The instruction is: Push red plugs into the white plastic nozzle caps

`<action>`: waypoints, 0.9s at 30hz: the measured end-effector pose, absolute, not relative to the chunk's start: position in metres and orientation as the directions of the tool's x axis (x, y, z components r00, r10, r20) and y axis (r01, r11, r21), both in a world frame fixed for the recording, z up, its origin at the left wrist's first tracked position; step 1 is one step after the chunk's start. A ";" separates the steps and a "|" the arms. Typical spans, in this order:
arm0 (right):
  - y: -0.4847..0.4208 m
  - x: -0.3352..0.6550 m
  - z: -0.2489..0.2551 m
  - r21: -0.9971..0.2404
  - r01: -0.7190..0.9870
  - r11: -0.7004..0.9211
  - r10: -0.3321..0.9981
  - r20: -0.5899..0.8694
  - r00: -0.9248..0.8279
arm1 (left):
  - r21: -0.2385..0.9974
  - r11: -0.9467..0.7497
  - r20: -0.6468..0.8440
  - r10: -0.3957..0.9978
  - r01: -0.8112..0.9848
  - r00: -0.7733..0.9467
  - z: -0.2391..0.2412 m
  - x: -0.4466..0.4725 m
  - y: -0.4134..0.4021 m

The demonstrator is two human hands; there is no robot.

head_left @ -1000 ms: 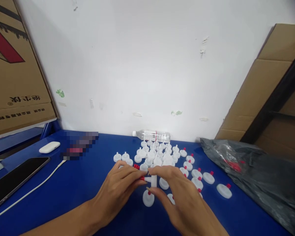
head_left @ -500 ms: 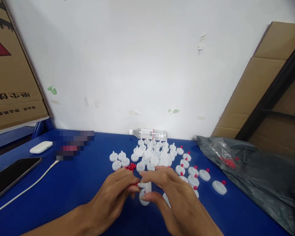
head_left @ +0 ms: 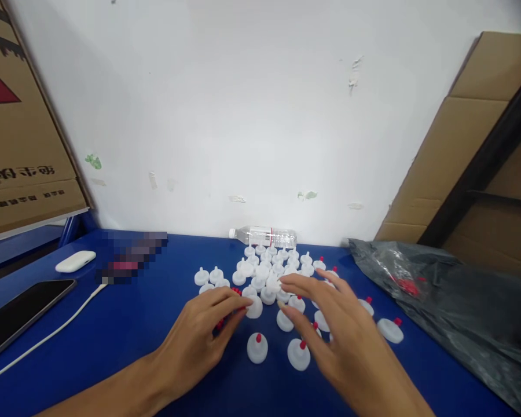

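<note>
My left hand (head_left: 200, 330) is closed, its thumb and fingertips pinched at the edge of a white plastic nozzle cap (head_left: 255, 307); its tip is hidden by the fingers. My right hand (head_left: 334, 324) is open, with thumb and fingers apart over the caps and nothing seen held between them. Just in front of the hands, a white cap with a red tip (head_left: 257, 349) stands on the blue table, and another red-tipped cap (head_left: 299, 354) sits near my right thumb. Small red tips (head_left: 220, 324) lie partly hidden behind my left fingers.
White caps without red tips (head_left: 263, 270) crowd the table's middle; several red-tipped ones (head_left: 391, 330) stand to the right. A clear bottle (head_left: 260, 236) lies against the wall. At left are a phone (head_left: 21, 315), a white case (head_left: 75, 261) and a cable; a dark plastic bag (head_left: 460, 313) lies right.
My hands have parted. The right hand has let go of the white cap, opened and moved right; the left has stayed closed at a white cap and shifted slightly up.
</note>
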State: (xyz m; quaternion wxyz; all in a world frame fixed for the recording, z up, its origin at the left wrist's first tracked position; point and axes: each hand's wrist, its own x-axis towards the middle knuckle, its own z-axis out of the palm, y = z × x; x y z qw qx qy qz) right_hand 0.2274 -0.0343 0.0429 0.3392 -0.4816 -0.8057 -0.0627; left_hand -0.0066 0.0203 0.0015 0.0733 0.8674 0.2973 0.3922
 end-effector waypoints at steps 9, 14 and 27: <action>-0.032 0.222 0.044 -0.232 0.796 0.559 0.710 0.629 -0.315 | 0.289 -0.797 0.530 0.595 0.530 0.604 -0.003 -0.007 0.021; -0.034 0.217 0.036 -0.194 0.795 0.574 0.725 0.572 -0.384 | 0.196 -0.784 0.534 0.589 0.589 0.606 0.005 -0.012 0.023; -0.025 0.216 0.025 -0.145 0.830 0.539 0.785 0.444 -0.432 | 0.113 -0.858 0.431 0.496 0.500 0.754 -0.004 -0.011 0.028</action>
